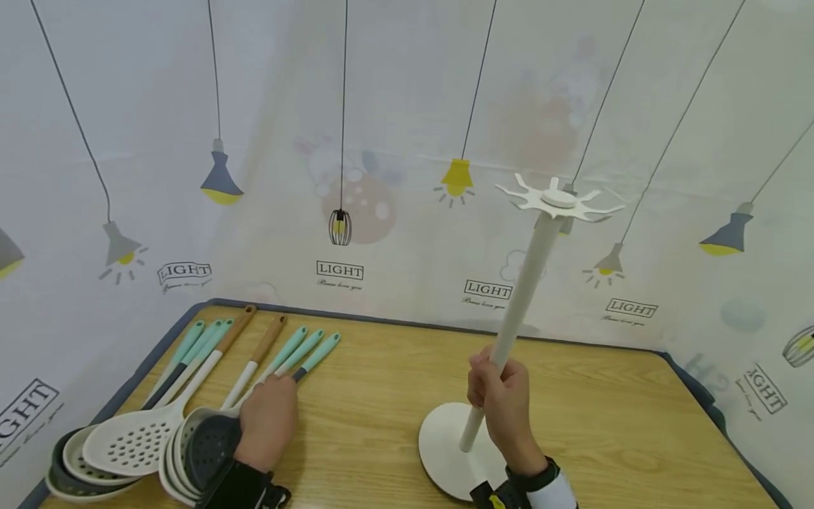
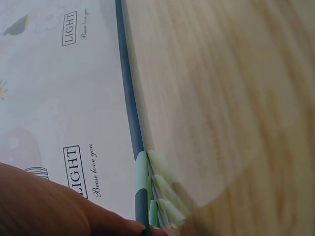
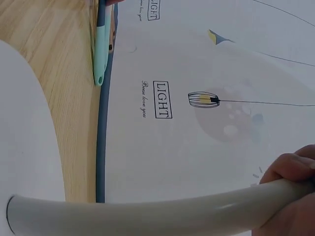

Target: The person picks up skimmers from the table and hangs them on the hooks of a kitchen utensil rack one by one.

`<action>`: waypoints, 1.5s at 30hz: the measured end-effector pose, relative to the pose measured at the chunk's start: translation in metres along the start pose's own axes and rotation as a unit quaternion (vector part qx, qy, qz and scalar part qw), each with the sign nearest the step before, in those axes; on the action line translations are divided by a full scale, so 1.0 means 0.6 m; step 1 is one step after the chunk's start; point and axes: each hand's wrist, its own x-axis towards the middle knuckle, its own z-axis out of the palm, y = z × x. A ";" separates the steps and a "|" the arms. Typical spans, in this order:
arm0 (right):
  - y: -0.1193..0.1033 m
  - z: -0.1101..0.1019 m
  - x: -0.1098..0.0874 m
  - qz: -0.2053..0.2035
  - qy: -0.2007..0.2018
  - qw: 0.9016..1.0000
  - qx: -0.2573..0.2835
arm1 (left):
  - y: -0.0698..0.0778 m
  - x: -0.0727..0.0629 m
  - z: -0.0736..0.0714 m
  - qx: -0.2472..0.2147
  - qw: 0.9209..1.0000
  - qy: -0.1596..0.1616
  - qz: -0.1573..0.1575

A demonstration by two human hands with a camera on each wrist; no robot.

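My right hand (image 1: 502, 403) grips the white pole (image 1: 524, 283) of a utensil stand, fingers wrapped around it. The stand has a round white base (image 1: 435, 452) and a ring of hooks (image 1: 559, 200) on top; the pole leans right in the head view. At the left, my left hand (image 1: 270, 417) pinches the dark shaft of a dark grey skimmer (image 1: 213, 449) with a mint handle end (image 2: 141, 169). That skimmer lies uppermost on a pile of utensils, its perforated head beside the wrist.
Left of that pile is another stack of utensils, topped by a white skimmer (image 1: 130, 442) with a wooden handle end (image 1: 237, 329). Several mint handles (image 1: 202, 346) fan out toward the back. The wooden table (image 1: 381, 396) has a dark edge; a printed cloth (image 1: 407, 212) hangs behind.
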 end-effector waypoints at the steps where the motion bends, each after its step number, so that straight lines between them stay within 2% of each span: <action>1: -0.002 0.002 -0.003 -0.001 -0.004 1.000 0.003 | 0.001 -0.001 -0.001 0.001 1.000 0.001 -0.001; 10: -0.005 0.014 -0.024 -0.023 -0.051 0.998 0.039 | 0.005 -0.006 -0.007 0.006 1.000 0.009 0.006; 18: 0.009 0.018 -0.032 -0.028 -0.092 0.995 0.040 | 0.000 -0.002 -0.006 0.005 1.000 -0.009 0.000; 22: 0.012 0.024 -0.035 -0.028 -0.092 0.994 0.043 | -0.003 -0.003 -0.006 0.005 1.000 0.002 0.007; 29: 0.016 0.031 -0.041 -0.026 -0.079 0.996 0.042 | -0.005 -0.008 0.001 -0.003 0.999 0.044 0.026; 37: 0.024 0.030 -0.045 -0.049 -0.076 0.995 0.050 | 0.002 -0.002 -0.003 -0.004 1.000 0.001 0.005; 45: 0.026 0.030 -0.044 -0.059 -0.087 0.993 0.053 | -0.008 -0.003 0.001 -0.032 0.999 0.032 0.030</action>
